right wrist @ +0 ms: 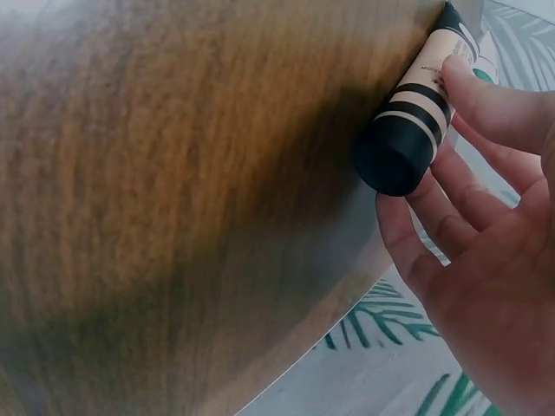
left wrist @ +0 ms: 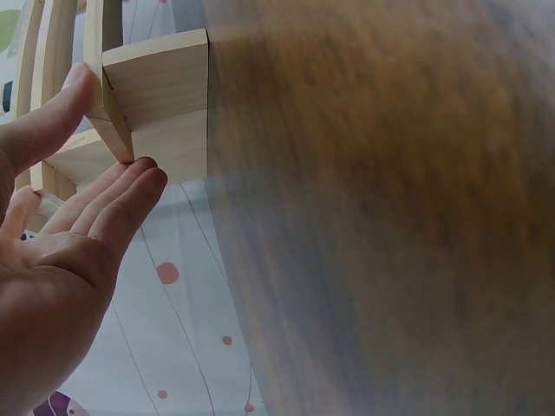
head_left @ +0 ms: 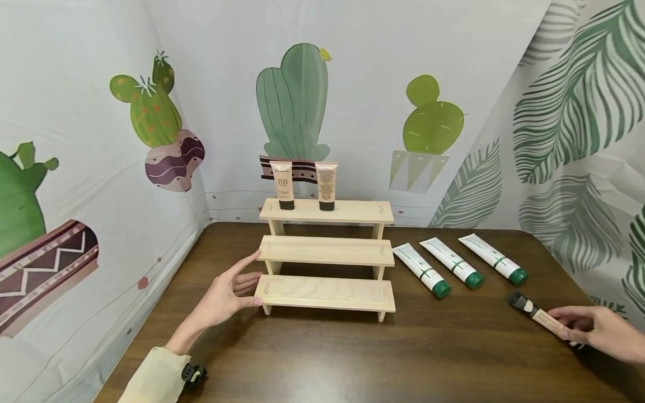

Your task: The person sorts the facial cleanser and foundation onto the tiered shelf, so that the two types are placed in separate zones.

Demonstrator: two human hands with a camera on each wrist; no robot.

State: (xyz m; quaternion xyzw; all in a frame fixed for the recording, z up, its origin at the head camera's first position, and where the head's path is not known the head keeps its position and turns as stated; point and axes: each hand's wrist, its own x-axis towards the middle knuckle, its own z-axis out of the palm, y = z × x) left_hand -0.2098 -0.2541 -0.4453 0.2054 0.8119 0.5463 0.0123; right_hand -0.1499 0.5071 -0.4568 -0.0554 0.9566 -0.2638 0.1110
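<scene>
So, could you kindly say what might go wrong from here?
The left hand touches the three-tier wooden stand; a nudge could topple the BB tube and its beige neighbour on the top shelf. If the right hand loosens, the black-and-beige tube might drop near the table edge. A low move toward the stand could clip the green-capped tubes.

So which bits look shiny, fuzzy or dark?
Head view: pale glare on the table in front of the wooden shelf; left wrist view: the table's grain looks soft and smeary; right wrist view: a dark shadow lies across the table near the tube.
</scene>
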